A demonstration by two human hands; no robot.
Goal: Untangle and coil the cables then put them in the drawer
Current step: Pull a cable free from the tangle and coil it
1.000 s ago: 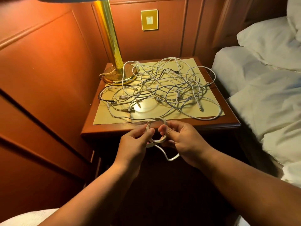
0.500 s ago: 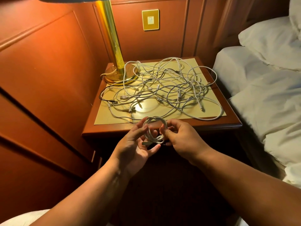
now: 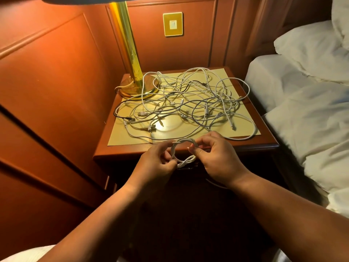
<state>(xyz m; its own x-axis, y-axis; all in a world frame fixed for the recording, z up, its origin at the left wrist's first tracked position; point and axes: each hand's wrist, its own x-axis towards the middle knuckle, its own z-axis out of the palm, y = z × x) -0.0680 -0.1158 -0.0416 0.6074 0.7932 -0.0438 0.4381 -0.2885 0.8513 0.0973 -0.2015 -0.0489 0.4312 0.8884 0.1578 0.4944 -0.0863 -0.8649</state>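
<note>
Cables (image 3: 190,103) lie in a white and grey tangle across the middle of the bench (image 3: 264,143), reaching the lamp base (image 3: 138,89) at its far left corner. Just off the near edge, a small white coil (image 3: 182,153) is held in the air: the left hand (image 3: 156,163) pinches its lower side and the right hand (image 3: 217,157) grips its right side, fingers curled around the loops.

place: bedroom | cues: bed (image 3: 309,114) with white pillow (image 3: 311,53), nightstand (image 3: 188,150), brass lamp (image 3: 132,53), wood-panelled wall (image 3: 56,72)
</note>
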